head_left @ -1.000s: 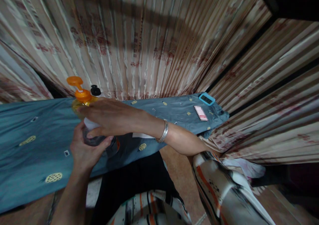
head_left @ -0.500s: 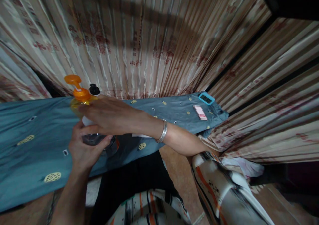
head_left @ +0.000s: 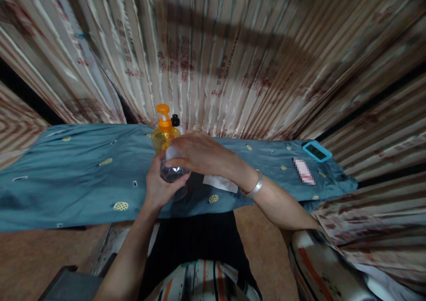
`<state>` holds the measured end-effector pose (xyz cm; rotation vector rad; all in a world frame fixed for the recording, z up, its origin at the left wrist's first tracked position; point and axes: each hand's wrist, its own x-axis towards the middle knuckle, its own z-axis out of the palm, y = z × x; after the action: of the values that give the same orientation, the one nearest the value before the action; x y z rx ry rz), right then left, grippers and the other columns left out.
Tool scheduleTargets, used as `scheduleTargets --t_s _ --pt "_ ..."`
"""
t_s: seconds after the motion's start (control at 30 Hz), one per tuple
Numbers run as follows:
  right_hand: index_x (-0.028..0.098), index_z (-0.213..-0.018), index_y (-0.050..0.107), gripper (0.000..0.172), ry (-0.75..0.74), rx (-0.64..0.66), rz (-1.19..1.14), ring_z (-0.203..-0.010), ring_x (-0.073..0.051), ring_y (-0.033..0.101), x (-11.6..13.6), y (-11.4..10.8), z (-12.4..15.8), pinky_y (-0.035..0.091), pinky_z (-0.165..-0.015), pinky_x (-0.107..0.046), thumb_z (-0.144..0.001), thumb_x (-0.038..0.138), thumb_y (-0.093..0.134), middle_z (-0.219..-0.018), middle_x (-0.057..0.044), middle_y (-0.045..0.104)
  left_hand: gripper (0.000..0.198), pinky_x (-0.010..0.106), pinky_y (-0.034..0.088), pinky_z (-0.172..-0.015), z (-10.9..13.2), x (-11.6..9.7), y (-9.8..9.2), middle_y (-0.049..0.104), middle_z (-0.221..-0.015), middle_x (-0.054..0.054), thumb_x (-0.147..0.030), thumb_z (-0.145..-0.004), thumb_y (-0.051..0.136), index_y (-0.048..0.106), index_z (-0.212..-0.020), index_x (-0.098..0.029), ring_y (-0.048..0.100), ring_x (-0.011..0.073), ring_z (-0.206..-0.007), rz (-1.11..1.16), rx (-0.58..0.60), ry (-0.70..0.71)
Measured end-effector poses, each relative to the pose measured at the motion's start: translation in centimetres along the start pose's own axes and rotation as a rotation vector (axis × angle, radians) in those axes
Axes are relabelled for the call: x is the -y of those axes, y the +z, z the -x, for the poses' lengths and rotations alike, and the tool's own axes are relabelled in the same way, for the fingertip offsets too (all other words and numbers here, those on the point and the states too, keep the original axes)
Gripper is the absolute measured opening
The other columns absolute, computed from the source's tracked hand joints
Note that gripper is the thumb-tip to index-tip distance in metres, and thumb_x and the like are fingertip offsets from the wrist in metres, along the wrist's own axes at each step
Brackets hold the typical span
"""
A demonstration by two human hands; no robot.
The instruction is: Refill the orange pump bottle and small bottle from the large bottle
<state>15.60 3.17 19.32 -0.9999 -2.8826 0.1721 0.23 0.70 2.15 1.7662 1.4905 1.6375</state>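
Observation:
My left hand point(head_left: 159, 188) is wrapped round a clear bottle point(head_left: 170, 172) above the cloth-covered table. Over its top, my right hand point(head_left: 208, 152), with a silver bracelet at the wrist, has its fingers closed about a white cap point(head_left: 173, 153); part of the cap is hidden by the fingers. Just behind the hands stands a yellow pump bottle point(head_left: 159, 139) with an orange pump head. Beside it shows the black top point(head_left: 175, 120) of another bottle, whose body is mostly hidden.
White paper point(head_left: 219, 183) lies right of the hands on the blue-green tablecloth point(head_left: 83, 176). Farther right are a blurred-out pinkish item point(head_left: 303, 171) and a blue-framed digital clock point(head_left: 316, 151). Patterned curtains point(head_left: 206, 70) hang close behind the table. A dark grey object point(head_left: 73, 285) is at lower left.
My view has swung left, so everything sits farther right in the picture. Both hands keep their hold on the clear bottle and its cap. More of the white paper shows.

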Motion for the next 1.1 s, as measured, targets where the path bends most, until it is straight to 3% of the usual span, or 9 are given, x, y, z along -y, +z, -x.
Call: scheduleTargets --t_s 0.13,0.2,0.3,0.4,0.5,0.73,0.83,0.9,1.1 --pt "0.004 -0.124 0.069 0.025 -0.030 0.066 0.003 -0.121 -0.034 0.068 0.4 -0.6 0.1 0.048 -0.106 -0.041 -0.103 0.017 0.060 -0.123 -0.016 0.075 0.077 0.045 0.063 -0.093 0.1 0.2 0.2 0.074 -0.116 0.009 -0.048 -0.062 0.090 0.058 -0.126 -0.019 0.075 0.0293 -0.105 0.013 -0.009 -0.021" --pt "0.003 -0.137 0.061 0.037 -0.057 0.062 -0.032 -0.131 -0.033 0.063 0.2 -0.7 0.2 0.045 -0.111 -0.041 -0.100 0.011 0.062 -0.137 -0.017 0.070 0.077 0.045 0.063 -0.094 0.1 0.2 0.2 0.074 -0.116 0.009 -0.048 -0.063 0.089 0.058 -0.126 -0.019 0.074 0.0291 -0.105 0.020 -0.008 -0.024" --pt "0.002 -0.151 0.048 0.059 -0.026 0.016 -0.049 -0.141 -0.035 0.054 -0.1 -0.4 0.3 0.041 -0.117 -0.044 -0.101 0.026 0.068 -0.152 -0.021 0.059 0.077 0.045 0.063 -0.092 0.0 0.1 0.2 0.073 -0.115 0.009 -0.049 -0.063 0.089 0.058 -0.127 -0.019 0.075 0.0295 -0.104 0.025 -0.004 -0.026" --pt "0.003 -0.133 0.064 0.043 0.019 0.027 -0.023 -0.127 -0.036 0.064 0.1 -0.3 0.1 0.047 -0.108 -0.045 -0.104 0.034 0.064 -0.133 -0.019 0.071 0.077 0.045 0.063 -0.093 -0.1 0.1 0.2 0.073 -0.116 0.009 -0.049 -0.063 0.090 0.058 -0.127 -0.019 0.074 0.0297 -0.106 0.022 -0.004 -0.025" --pt "0.003 -0.123 0.068 0.027 -0.014 0.046 -0.030 -0.119 -0.035 0.068 0.3 -0.6 -0.1 0.048 -0.102 -0.042 -0.103 0.019 0.062 -0.122 -0.019 0.075 0.077 0.045 0.062 -0.094 -0.1 0.0 0.1 0.073 -0.116 0.009 -0.048 -0.063 0.089 0.057 -0.127 -0.019 0.074 0.0290 -0.106 0.022 0.004 -0.022" --pt "0.009 -0.128 0.067 0.035 -0.088 -0.155 -0.333 -0.114 -0.029 0.069 -3.0 -0.1 0.9 0.049 -0.104 -0.044 -0.095 0.017 0.072 -0.125 -0.015 0.074 0.075 0.045 0.061 -0.099 0.0 -0.5 -0.4 0.073 -0.120 0.010 -0.047 -0.065 0.086 0.057 -0.128 -0.021 0.074 0.0292 -0.110 0.002 0.022 -0.058" --pt "0.014 -0.122 0.065 0.034 -0.063 -0.323 -0.669 -0.096 -0.018 0.071 -5.2 2.2 2.7 0.058 -0.092 -0.034 -0.093 0.030 0.075 -0.106 -0.005 0.074 0.075 0.046 0.060 -0.100 0.0 -0.6 -0.5 0.073 -0.122 0.010 -0.047 -0.064 0.086 0.057 -0.128 -0.021 0.073 0.0299 -0.112 -0.020 0.017 -0.049" --pt "0.019 -0.103 0.071 0.039 0.091 -0.453 -1.328 -0.085 -0.015 0.072 -6.3 4.7 4.3 0.059 -0.085 -0.029 -0.070 0.024 0.092 -0.090 0.002 0.075 0.075 0.046 0.060 -0.100 -0.1 -0.6 -0.6 0.074 -0.122 0.011 -0.048 -0.064 0.087 0.057 -0.127 -0.020 0.074 0.0308 -0.111 -0.044 0.005 -0.040" --pt "0.023 -0.097 0.071 0.036 0.400 -0.630 -1.588 -0.088 -0.014 0.077 -6.4 15.2 9.0 0.061 -0.084 -0.028 -0.069 0.026 0.093 -0.095 0.002 0.082 0.074 0.045 0.062 -0.096 -0.2 -0.5 -0.7 0.075 -0.116 0.010 -0.053 -0.066 0.086 0.059 -0.125 -0.018 0.075 0.0302 -0.105 -0.077 -0.007 -0.003"
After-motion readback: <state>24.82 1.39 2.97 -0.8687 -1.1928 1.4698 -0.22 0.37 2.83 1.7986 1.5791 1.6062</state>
